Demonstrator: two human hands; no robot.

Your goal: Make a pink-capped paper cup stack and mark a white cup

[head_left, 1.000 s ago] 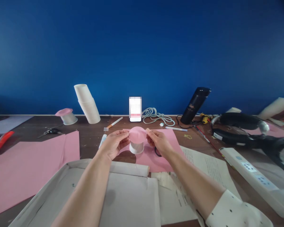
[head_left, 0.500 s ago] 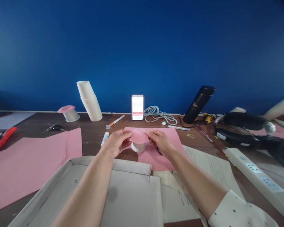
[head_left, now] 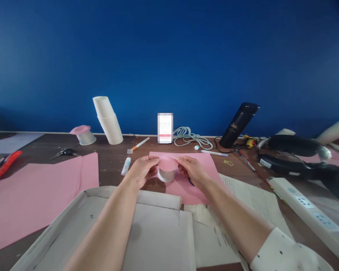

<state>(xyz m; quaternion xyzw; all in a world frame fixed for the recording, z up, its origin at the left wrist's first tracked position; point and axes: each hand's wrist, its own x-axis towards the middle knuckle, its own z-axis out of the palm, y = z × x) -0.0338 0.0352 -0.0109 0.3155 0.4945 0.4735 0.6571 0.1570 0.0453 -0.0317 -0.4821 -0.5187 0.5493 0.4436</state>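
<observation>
A pink paper disc (head_left: 167, 163) is pinched at its edges by the left hand (head_left: 142, 171) and right hand (head_left: 192, 171), each grip closed on it. It is held on an upturned white cup (head_left: 166, 174) on the tabletop (head_left: 110, 162).

Paper, card and dark wood, mostly matt

The pink disc (head_left: 167, 163) and pink sheet (head_left: 186, 180) look like smooth matt paper; the cup (head_left: 166, 175) under the disc is white paper; the box lid (head_left: 155, 229) is dull grey card; the counter (head_left: 110, 162) is dark wood; the flask (head_left: 238, 124) is glossy black.
</observation>
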